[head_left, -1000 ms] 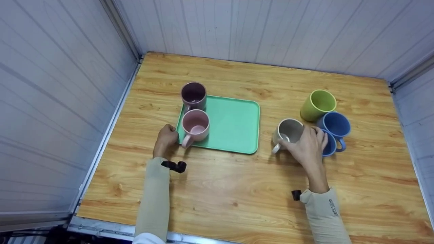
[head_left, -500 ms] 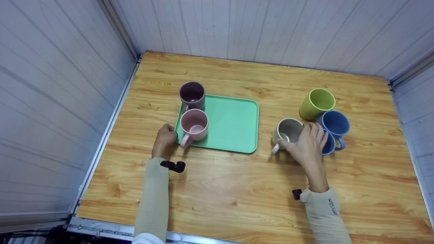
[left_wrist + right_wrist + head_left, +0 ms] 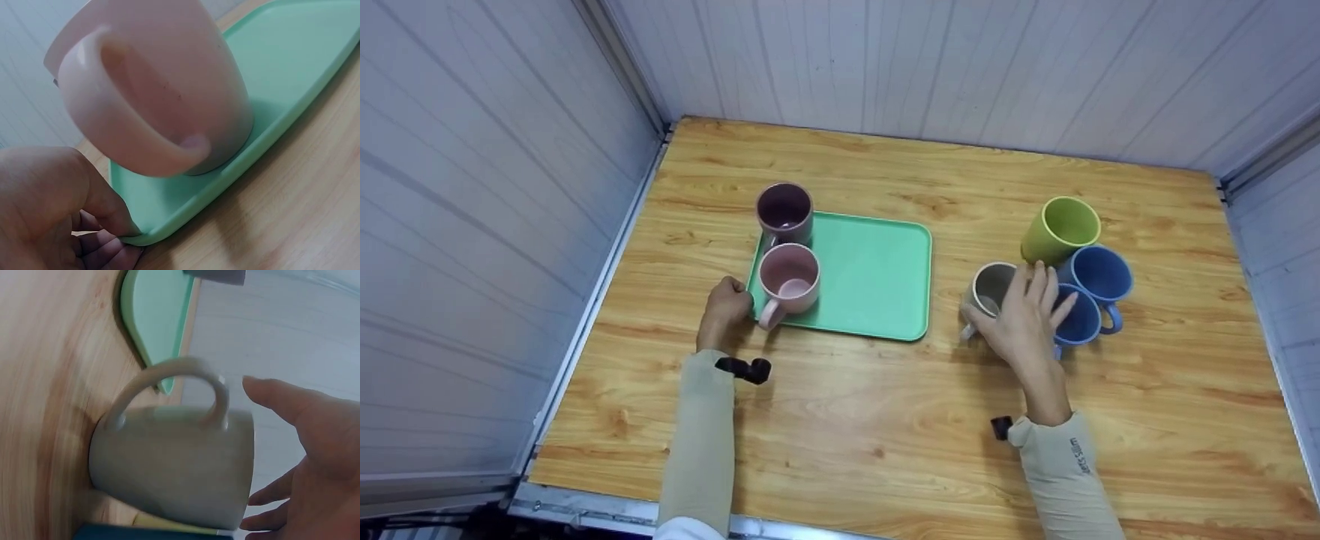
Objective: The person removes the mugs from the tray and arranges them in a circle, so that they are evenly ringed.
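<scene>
Thumb and fingers of my left hand [image 3: 727,301] pinch the near-left corner of a green tray [image 3: 877,279]; the left wrist view shows the thumb [image 3: 109,208] on top of its rim. A pink mug [image 3: 790,298] stands upright on the tray, its handle towards me. Behind it is a dark purple mug [image 3: 784,231] at the tray's left edge. On the right, my right hand [image 3: 1024,319] hovers over an off-white mug [image 3: 174,464] with its fingers spread. The right wrist view shows a gap between the thumb and that mug's handle.
To the right of the off-white mug are two blue mugs [image 3: 1102,274], close together. A yellow-green mug [image 3: 1044,241] stands behind them. All this is on a wood-grain table [image 3: 840,435] with pale panel walls [image 3: 900,67] at the back and sides.
My right hand has loosened from the off-white mug; its fingers have spread and it has moved slightly left, uncovering more of the nearer blue mug. My left hand stays on the tray corner.
</scene>
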Tool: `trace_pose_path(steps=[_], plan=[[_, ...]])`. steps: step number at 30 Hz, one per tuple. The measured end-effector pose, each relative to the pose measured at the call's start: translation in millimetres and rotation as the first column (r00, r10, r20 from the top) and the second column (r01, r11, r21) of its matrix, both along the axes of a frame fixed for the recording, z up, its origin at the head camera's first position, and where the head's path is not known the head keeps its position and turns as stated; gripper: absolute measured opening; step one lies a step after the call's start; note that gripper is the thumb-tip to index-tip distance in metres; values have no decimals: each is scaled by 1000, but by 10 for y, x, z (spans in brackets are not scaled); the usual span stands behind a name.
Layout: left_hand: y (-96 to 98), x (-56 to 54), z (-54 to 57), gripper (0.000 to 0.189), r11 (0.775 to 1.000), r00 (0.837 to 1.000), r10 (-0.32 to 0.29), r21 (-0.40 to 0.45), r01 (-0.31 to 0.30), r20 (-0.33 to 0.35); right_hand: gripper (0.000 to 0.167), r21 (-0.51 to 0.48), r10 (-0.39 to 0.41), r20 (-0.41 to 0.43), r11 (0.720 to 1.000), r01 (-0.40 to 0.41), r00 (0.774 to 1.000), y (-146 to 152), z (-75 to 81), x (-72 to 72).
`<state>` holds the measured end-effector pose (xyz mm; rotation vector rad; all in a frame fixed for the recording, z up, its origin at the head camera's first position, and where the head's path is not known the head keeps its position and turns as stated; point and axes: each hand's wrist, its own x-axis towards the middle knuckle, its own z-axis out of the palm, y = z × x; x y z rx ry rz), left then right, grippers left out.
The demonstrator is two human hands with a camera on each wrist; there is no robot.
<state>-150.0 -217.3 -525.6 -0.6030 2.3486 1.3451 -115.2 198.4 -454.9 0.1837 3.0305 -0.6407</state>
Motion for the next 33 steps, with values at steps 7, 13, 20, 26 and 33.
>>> trace_pose_path(steps=[7,13,20,26,33], plan=[[15,17,25,21,1000,1000,-4,1,4,17,90,-18,102,-133,994,-105,986,-364,-5,-95],[20,-9,36,23,999,1000,-20,-33,20,12,82,-83,203,-199,971,-223,959,-643,67,-222],[17,-32,28,22,998,1000,-6,-56,7,18,76,-282,332,-142,890,-359,933,-991,-64,-398],[35,-27,22,23,998,1000,-5,-66,5,12,76,-345,445,-157,812,-471,882,-1300,-283,-471],[45,-27,28,28,999,1000,4,-54,-3,18,85,-389,517,-153,752,-532,842,-1577,-368,-478]])
